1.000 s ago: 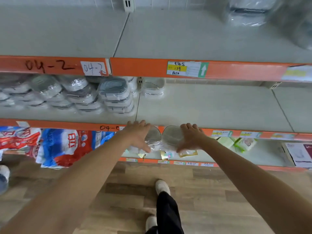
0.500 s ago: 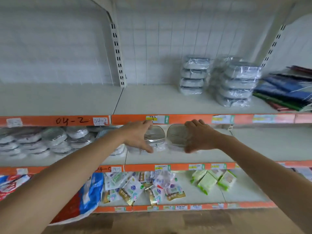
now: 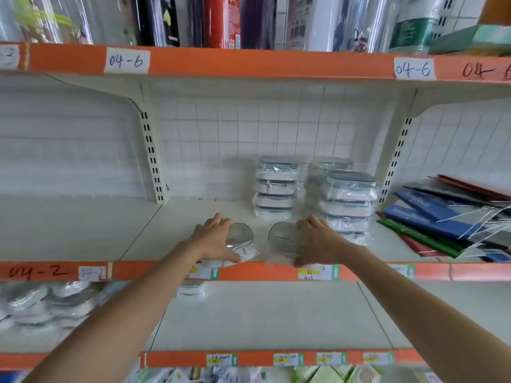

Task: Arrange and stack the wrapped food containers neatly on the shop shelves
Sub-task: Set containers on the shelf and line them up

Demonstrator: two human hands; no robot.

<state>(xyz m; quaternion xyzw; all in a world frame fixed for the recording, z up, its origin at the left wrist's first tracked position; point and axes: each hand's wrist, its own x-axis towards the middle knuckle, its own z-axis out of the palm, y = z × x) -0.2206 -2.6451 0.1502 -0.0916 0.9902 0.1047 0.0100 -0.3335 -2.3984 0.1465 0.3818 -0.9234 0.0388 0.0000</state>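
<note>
- Two wrapped containers, one [image 3: 240, 244] and another [image 3: 284, 242], are held at the shelf's [image 3: 166, 230] front edge.
- Left hand [image 3: 214, 240] grips one; right hand [image 3: 318, 241] grips the other.
- Stacks [image 3: 276, 186] stand behind on the shelf.

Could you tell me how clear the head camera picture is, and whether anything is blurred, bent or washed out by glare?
Head view: even, soft light with faint shadows; the orange shelf edge bows from wide-angle distortion; glare streaks the plastic wrap on the stacked containers; the left hand and right hand are slightly motion-smeared; the wrapped bowls lower left are blurred.
</note>
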